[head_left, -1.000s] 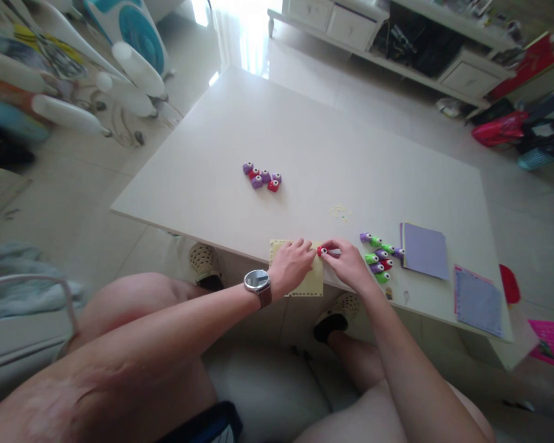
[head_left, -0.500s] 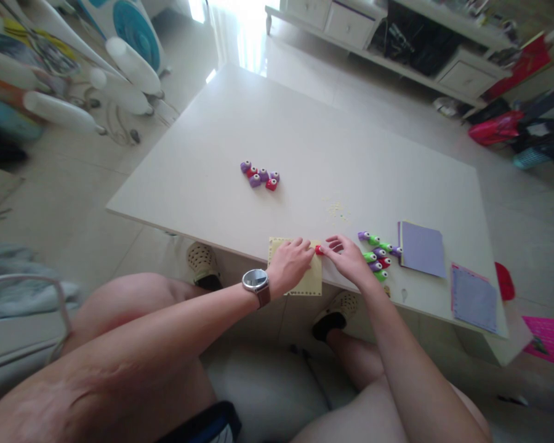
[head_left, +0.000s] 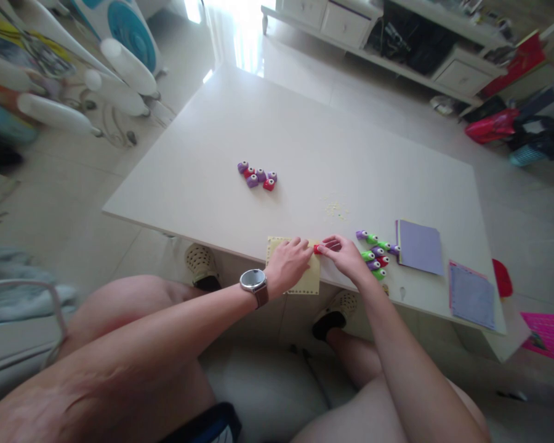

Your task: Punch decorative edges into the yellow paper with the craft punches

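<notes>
A yellow sheet of paper with small holes punched along its edges lies at the table's near edge, partly hanging over it. My left hand, a watch on its wrist, rests over the sheet and holds it, fingers bent and close together. At the sheet's right edge my right hand grips a small red paper punch between thumb and fingers. To the right of that hand stand several purple, green and red punches with white round tops. Another cluster of purple and red punches stands farther off.
Tiny paper bits are scattered on the white table. A stack of purple paper and a punched purple-grey sheet over a pink one lie at the right. Nearby is a small clear item.
The view has shifted slightly. Both hands stay at the yellow paper; my right fingers have closed a little more around the red paper punch.
</notes>
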Demonstrator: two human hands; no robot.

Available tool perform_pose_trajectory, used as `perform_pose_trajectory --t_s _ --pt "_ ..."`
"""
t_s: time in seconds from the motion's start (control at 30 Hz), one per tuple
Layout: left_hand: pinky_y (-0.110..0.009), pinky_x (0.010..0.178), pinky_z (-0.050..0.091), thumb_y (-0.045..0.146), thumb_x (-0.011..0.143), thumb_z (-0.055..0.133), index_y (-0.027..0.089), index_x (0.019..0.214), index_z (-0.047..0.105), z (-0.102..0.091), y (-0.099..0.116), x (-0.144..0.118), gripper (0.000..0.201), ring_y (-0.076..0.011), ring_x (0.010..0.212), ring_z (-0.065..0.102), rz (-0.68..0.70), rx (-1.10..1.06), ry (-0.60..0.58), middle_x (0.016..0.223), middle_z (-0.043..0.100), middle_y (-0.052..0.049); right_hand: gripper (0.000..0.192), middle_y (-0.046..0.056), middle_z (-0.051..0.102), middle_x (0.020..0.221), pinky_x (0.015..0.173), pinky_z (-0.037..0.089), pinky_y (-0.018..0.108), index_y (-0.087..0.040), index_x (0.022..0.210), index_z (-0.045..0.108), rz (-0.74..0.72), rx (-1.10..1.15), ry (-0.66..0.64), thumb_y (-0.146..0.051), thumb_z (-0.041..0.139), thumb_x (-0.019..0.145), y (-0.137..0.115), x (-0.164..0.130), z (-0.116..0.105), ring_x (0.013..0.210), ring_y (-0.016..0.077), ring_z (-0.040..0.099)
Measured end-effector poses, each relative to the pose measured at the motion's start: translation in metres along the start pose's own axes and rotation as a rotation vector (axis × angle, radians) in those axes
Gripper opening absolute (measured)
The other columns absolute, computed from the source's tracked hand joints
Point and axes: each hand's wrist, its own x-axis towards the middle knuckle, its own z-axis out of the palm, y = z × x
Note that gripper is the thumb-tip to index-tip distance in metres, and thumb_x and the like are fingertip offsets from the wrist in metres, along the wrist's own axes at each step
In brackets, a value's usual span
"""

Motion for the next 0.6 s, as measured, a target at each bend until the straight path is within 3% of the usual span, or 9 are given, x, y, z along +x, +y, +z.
perform_pose_trajectory --t_s 0.47,0.6 --pt "-0.038 0.086 0.048 0.027 0.091 0.066 0.017 0.108 0.063 -0.006 0.001 -0.001 0.02 -0.025 0.105 0.057 -0.021 -0.016 -0.016 0.111 0.065 -0.008 0.029 0.004 0.069 0.078 0.072 0.052 0.034 -0.02 0.08 0.064 0.007 -0.035 0.064 -0.042 0.08 0.069 0.004 0.006 0.007 0.075 0.0204 0.065" --pt "-0.039 0.086 0.048 0.03 0.09 0.067 0.018 0.105 0.065 -0.011 -0.002 0.003 0.019 -0.0259 0.107 0.058 -0.043 -0.089 0.033 0.111 0.066 -0.008 0.029 0.004 0.069 0.078 0.073 0.051 0.033 -0.02 0.077 0.063 0.012 -0.057 0.053 -0.043 0.079 0.068 0.002 0.007 0.007 0.077 0.02 0.064"
